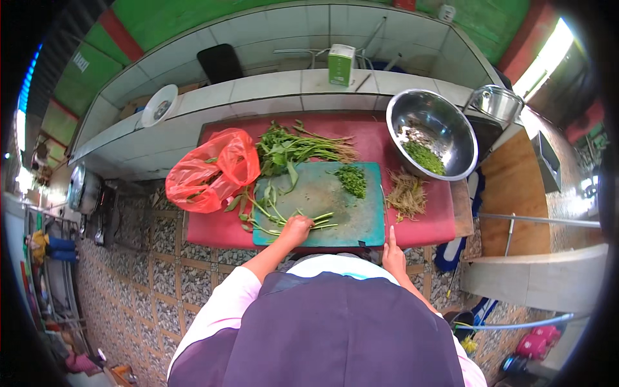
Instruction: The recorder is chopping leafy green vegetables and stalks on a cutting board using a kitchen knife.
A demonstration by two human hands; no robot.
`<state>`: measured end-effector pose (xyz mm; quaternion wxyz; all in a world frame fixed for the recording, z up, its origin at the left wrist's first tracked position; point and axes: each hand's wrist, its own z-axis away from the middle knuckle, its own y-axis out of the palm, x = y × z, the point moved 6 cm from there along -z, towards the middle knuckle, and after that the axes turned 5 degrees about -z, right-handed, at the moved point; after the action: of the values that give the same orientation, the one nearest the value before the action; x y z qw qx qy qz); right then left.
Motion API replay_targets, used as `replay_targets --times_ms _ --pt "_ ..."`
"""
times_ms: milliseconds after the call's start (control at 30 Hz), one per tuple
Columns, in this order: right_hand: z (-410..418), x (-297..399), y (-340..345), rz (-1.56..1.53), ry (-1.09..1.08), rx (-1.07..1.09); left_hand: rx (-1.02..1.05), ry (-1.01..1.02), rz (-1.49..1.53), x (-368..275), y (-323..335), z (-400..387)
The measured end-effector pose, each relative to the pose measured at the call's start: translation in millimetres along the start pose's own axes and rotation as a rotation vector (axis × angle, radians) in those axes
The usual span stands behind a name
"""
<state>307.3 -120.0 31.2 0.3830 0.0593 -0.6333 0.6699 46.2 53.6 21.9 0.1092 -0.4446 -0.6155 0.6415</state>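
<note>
My left hand (296,231) grips a small bunch of leafy green stems (323,221) near the front of a green cutting board (309,193). The cut ends point right and the leaves trail left. Just off the board's right edge, my right hand (394,256) holds a knife (385,203), its index finger stretched along it. The thin blade is seen edge-on and points away from me; the handle is hidden in the hand. A pile of finely chopped greens (352,181) rests on the board's far right part.
Uncut leafy stems (302,145) lie behind the board. Left of it sits a red plastic bag (213,169) with some leaves. Trimmed roots (407,196) lie to the right, below a steel bowl (433,133) holding chopped greens. The red-covered table (217,232) meets a tiled ledge (271,87).
</note>
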Motion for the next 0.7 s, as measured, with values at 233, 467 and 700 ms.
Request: replay_targets --times_ms 233,467,700 --pt "-34.9 15.6 7.2 0.136 -0.074 0.015 -0.092 -0.069 0.015 -3.0 -34.7 -12.3" --pt "-61.8 140.1 -62.3 -0.117 -0.6 -0.172 -0.226 0.092 0.176 -64.5 -126.6 -52.6" --pt "-62.8 221.0 -64.7 -0.057 -0.806 -0.052 -0.254 0.119 0.286 -99.9 -162.6 -77.1"
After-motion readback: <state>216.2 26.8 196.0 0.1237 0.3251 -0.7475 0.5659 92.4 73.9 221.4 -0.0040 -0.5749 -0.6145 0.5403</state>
